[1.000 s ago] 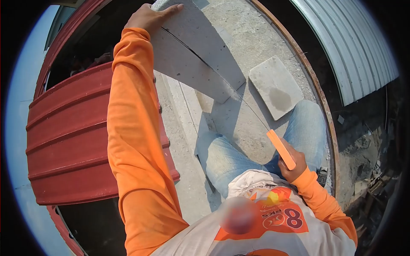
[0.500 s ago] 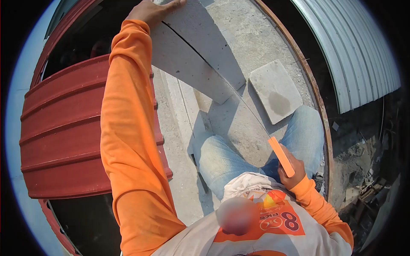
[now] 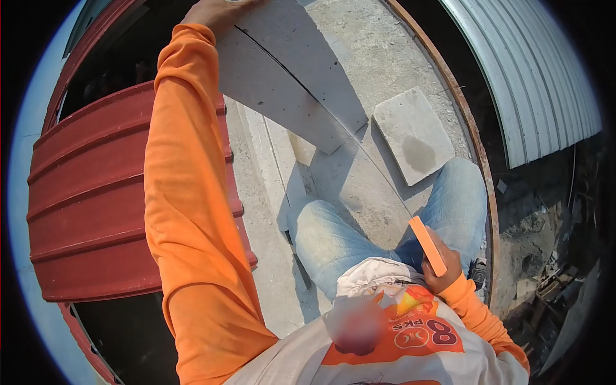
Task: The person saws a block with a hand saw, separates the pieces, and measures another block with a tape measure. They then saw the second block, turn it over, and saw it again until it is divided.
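A large grey lightweight concrete block [image 3: 282,77] stands tilted in front of me, with a long dark cut running down its face. My left hand [image 3: 218,13] holds the block's upper end, partly outside the view. Down by my lap, my right hand [image 3: 444,262] is wrapped round the orange handle of a hand saw [image 3: 428,246]. Seen edge-on, the saw's thin blade runs up and left to the block and sits in the cut. How deep the blade reaches is hidden.
A flat grey slab [image 3: 414,136] with a damp patch lies by my right knee. Red ribbed roofing [image 3: 128,199] is on the left; grey corrugated sheeting [image 3: 532,77] lies beyond a rusty edge [image 3: 471,128] on the right, where the ground drops to debris.
The saw handle has moved down and slightly right, back toward my body, with my right hand. My left hand and the block have shifted slightly left in view.
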The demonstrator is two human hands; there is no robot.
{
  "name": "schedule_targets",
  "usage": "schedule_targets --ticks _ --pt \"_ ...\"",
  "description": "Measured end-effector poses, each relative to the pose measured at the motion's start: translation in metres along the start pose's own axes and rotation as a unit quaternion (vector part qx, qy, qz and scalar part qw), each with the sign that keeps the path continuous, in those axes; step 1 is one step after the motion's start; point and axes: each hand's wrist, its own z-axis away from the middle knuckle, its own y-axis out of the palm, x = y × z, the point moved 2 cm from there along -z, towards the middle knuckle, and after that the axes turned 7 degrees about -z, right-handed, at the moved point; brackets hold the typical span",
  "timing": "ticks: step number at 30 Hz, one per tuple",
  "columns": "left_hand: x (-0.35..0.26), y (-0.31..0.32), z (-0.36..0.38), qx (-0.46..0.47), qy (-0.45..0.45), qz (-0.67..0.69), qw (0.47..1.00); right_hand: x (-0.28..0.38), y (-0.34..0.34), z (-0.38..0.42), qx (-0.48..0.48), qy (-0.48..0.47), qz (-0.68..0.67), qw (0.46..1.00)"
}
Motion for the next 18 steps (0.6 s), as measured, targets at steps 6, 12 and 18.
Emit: schedule_targets --ticks 6,12,18 --pt "0.01 0.012 -0.008 -0.075 0.145 -0.192 0.968 -0.02 0.076 -0.171 -0.045 -0.008 -0.024 0.999" --pt "-0.004 0.003 0.009 -0.025 0.026 -0.04 0.999 -0.014 0.035 -0.07 0.02 0.086 -0.079 0.993" --pt "0.006 0.006 -0.002 -0.031 0.08 -0.124 0.988 -0.007 0.017 -0.034 0.031 0.11 -0.102 0.988"
